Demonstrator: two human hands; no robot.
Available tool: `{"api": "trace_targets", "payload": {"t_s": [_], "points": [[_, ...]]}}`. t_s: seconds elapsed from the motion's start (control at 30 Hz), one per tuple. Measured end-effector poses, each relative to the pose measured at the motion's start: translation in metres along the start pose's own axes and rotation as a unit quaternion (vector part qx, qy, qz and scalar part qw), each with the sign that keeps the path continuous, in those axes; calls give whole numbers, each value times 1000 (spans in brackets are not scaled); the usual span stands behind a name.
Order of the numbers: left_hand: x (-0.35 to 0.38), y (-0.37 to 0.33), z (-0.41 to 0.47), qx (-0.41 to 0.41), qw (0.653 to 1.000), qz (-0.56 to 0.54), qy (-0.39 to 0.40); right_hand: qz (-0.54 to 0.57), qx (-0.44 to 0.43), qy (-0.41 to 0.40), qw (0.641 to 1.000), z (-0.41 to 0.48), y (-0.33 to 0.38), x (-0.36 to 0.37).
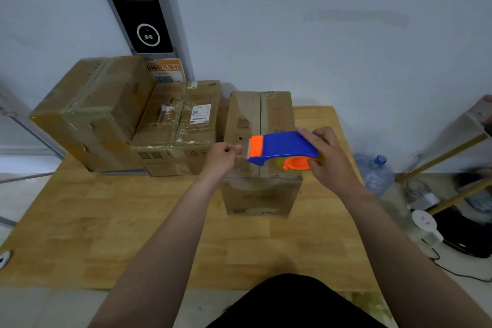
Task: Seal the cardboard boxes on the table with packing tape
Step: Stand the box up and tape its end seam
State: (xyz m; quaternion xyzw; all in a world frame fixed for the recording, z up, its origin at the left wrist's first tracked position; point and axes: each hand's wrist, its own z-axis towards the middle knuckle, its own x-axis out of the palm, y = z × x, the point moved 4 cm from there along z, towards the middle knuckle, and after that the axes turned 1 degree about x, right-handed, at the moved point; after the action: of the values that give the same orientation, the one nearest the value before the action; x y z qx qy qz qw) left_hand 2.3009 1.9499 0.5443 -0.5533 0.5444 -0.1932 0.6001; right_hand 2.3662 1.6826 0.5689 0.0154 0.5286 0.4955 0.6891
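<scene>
A tall cardboard box (259, 114) stands in the middle of the wooden table (106, 234), its top flaps meeting along a centre seam. Above its near half my right hand (328, 160) grips a blue and orange tape dispenser (282, 148) holding a roll of clear tape. My left hand (223, 158) pinches the tape end at the dispenser's orange mouth, over the box's left edge. Two taped boxes sit to the left: a large one (90, 112) and a lower one (181, 125) with a white label.
The table's right edge runs close to the box; beyond it on the floor stand a water bottle (376, 176), wooden poles (439, 157), cables and a white device (424, 221). A dark panel (138, 2) leans on the wall behind the boxes.
</scene>
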Motion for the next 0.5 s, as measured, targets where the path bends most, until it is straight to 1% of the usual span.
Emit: {"api": "trace_targets", "payload": {"t_s": [0.1, 0.17, 0.23, 0.33, 0.5], "points": [[-31, 26, 9, -18, 998, 23, -61, -14, 3, -59, 998, -12, -26, -18], [-46, 46, 12, -10, 997, 38, -72, -25, 4, -78, 997, -22, -37, -26], [-48, 63, 9, -14, 996, 48, -73, -27, -12, -86, 996, -29, -36, -23], [-40, 82, 2, -13, 994, 56, -95, -30, -32, -89, 995, -36, -28, -11], [-37, 109, -3, -11, 990, 65, -128, -36, -23, -81, 996, -46, -21, -1]]}}
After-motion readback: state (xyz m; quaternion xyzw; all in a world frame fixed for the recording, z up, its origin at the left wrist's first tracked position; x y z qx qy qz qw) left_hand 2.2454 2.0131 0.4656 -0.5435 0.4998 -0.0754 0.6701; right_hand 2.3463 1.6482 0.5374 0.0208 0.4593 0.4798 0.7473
